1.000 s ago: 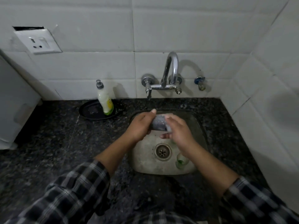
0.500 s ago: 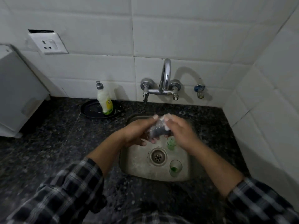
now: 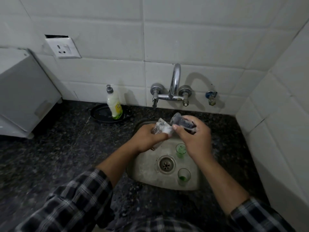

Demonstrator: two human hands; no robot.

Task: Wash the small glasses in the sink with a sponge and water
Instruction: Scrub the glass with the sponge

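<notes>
Over the back edge of the sink point(image 3: 192, 187), the held glass point(image 3: 181, 122) lies tilted in the right hand point(image 3: 195, 141), whose fingers and thumb are curled round its body. Its long axis runs from the palm up and to the left, so its open mouth, as far as the blur allows, faces the left hand point(image 3: 147, 139). That hand is clenched on a foamy white sponge point(image 3: 163, 128) just beside the mouth; whether the 2 touch I cannot tell.

The coming move, I judge, turns on this line. The sponge sits at the mouth end, so the left hand is the nearer one to push in along the axis while the right hand turns the glass.

Below, 2 more stand upright on the sink floor with green residue inside, seemingly not yet washed: the far glass point(image 3: 181, 149) just beside the right wrist, and the near glass point(image 3: 183, 176) right of the drain point(image 3: 166, 163). Whether water runs from the tap point(image 3: 174, 86) I cannot tell. On the dark counter point(image 3: 66, 148), a soap bottle point(image 3: 114, 104) stands on a black tray point(image 3: 98, 113).
</notes>
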